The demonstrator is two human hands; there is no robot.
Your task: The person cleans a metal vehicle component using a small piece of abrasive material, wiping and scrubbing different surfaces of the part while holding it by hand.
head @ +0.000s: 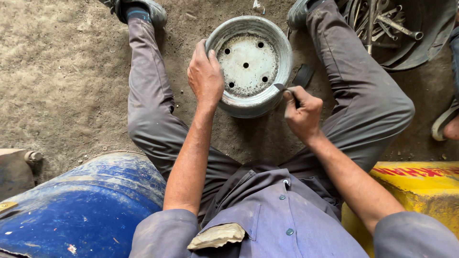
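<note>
Between my knees: a grey wheel rim (248,67) lies flat on the dirt floor (62,76), its holed disc facing up.
Left hand (205,74): clamped over the near-left edge of the rim, steadying it.
Right hand (301,112): clenched round a small blade (281,87), tip touching the rim's right edge.
Slip risk: if the blade skids off the curved metal, I judge it could run toward my left hand or my thigh.
Shift risk: the rim could rock on loose dirt if my grip eases.
Nearby: blue drum (81,205), yellow block (420,191), tub of tools (406,28).
</note>
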